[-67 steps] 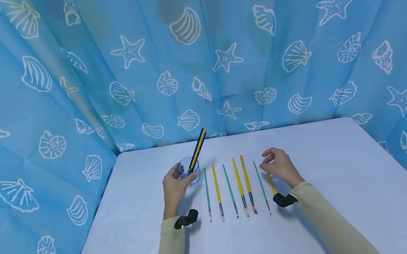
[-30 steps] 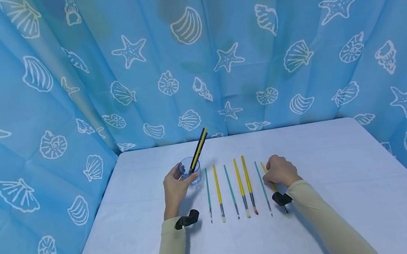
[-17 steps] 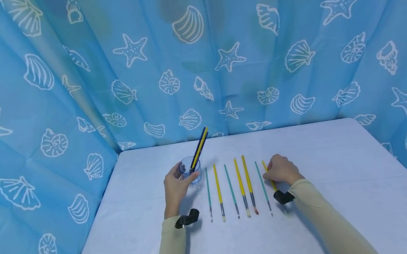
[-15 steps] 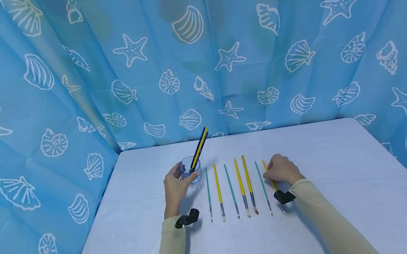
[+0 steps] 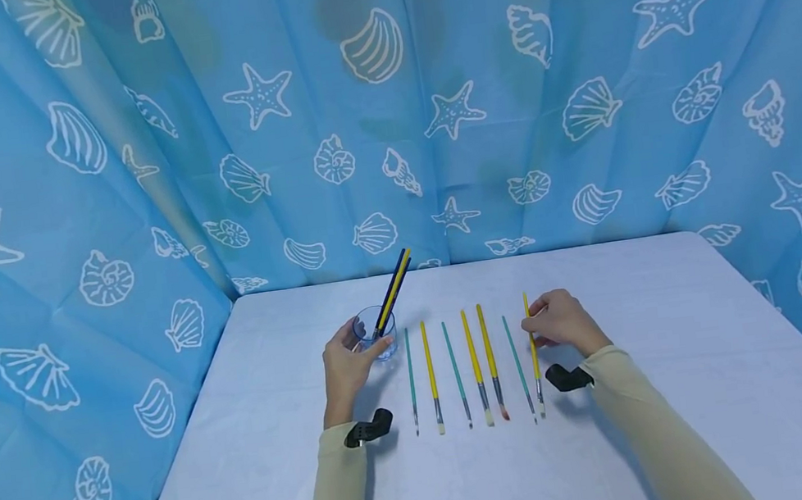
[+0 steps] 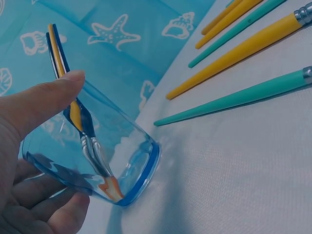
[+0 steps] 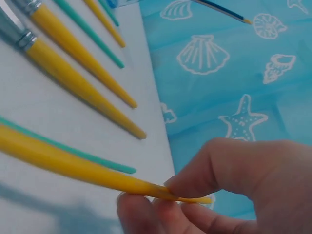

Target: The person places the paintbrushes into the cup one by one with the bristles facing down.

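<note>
The rightmost yellow brush (image 5: 535, 360) is pinched near the tip of its handle between the thumb and fingers of the right hand (image 5: 565, 320). In the frame a moment earlier, it is seen slanting across the desk (image 5: 286, 477), partly covered by the black wrist camera (image 5: 570, 377); now its handle end is raised, its slant is nearly gone and its pale bristles are uncovered. Whether the bristles touch the desk cannot be told. The teal brush (image 5: 518, 364) just to its left is left lying in place, as are the five other brushes (image 5: 473, 355) of the row, yellow and teal. Left of the row, the clear blue glass (image 6: 119, 141) is gripped by the left hand (image 5: 346, 372), unmoved, with the thumb across its near side. Inside it, the dark and yellow handles (image 5: 393, 292) are leaned rightward as before.
</note>
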Available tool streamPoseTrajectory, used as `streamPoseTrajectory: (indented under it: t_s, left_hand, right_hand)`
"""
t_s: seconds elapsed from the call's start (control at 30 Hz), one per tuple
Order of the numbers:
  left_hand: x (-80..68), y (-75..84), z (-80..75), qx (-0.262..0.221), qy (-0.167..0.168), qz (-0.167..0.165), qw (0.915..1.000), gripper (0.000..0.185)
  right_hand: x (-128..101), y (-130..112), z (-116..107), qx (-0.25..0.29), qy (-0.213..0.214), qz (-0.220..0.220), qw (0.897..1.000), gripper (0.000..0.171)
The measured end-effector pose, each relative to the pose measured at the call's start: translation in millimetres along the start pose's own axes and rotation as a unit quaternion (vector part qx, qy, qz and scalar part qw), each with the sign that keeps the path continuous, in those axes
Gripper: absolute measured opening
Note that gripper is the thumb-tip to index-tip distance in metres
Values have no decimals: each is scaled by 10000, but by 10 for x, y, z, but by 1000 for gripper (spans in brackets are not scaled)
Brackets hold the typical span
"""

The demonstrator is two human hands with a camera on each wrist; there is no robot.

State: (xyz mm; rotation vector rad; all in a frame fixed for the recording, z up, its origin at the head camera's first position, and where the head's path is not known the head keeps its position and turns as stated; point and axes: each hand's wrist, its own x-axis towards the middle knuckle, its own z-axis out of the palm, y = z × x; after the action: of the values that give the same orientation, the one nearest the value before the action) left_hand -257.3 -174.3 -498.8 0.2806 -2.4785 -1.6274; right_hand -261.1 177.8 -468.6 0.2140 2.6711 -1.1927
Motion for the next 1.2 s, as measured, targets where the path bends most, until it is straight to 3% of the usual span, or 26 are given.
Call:
streamPoseTrajectory:
  t_s: [0.3,0.6,1.2]
  left_hand:
    - [5,-13,13,4,-7,-45,10000,89]
    - [10,-15,15,-17,17,-57,10000,89]
    - [14,-4,22,22,12,-110,9999,89]
  right_hand:
    - [36,-76,-42,735,213,-64,9970,43]
    - [23,-194,-60,1548,459,-299,9864,42]
    - [46,-595,-30,2282,772,-702,9680,40]
